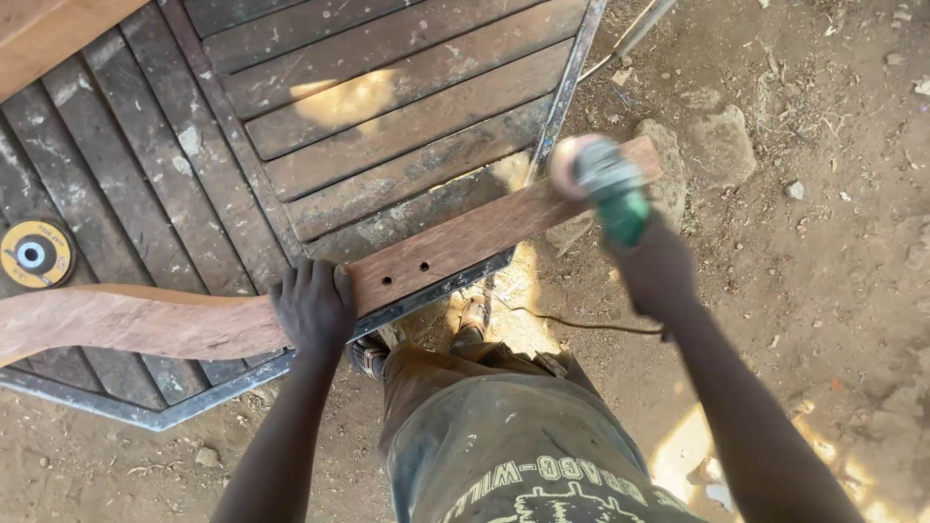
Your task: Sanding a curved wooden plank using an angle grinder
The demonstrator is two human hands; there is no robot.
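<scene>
A long reddish wooden board [455, 242] with two small holes lies across the edge of a slatted metal-framed panel [387, 116]. My left hand [312, 308] presses down on the board near its middle, where it meets a curved wooden piece [126, 324]. My right hand [657, 266] grips a green angle grinder [605, 189], whose disc rests on the board's far right end. The grinder is blurred.
A spare yellow grinding disc [35, 254] lies on the panel at the left. A cable [581, 324] runs over the dirt ground. Stones [717, 145] sit beyond the board's end. My foot [472, 315] stands by the panel's edge.
</scene>
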